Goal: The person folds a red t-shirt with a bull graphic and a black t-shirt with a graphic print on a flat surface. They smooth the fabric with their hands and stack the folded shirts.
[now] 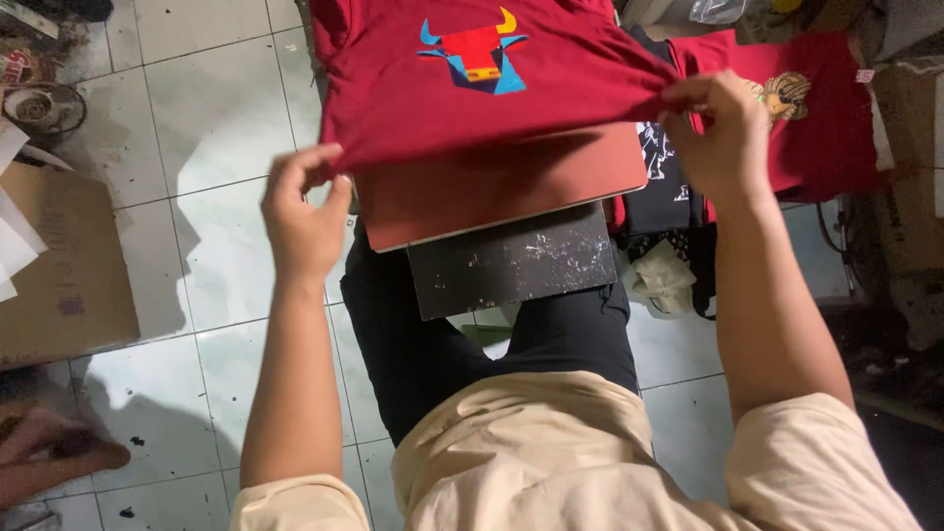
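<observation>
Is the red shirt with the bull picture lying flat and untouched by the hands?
No, the left hand and the right hand both pinch the lower edge of the red shirt and lift it.

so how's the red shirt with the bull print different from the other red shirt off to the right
The bull-print shirt is held up at its hem by the left hand and right hand, over a reddish board; the second red shirt lies untouched on a pile of clothes. The bull-print shirt bears a red, blue and yellow bull head; the second red shirt bears a tan, rounded design, too small to make out. Both are much the same red.
</observation>
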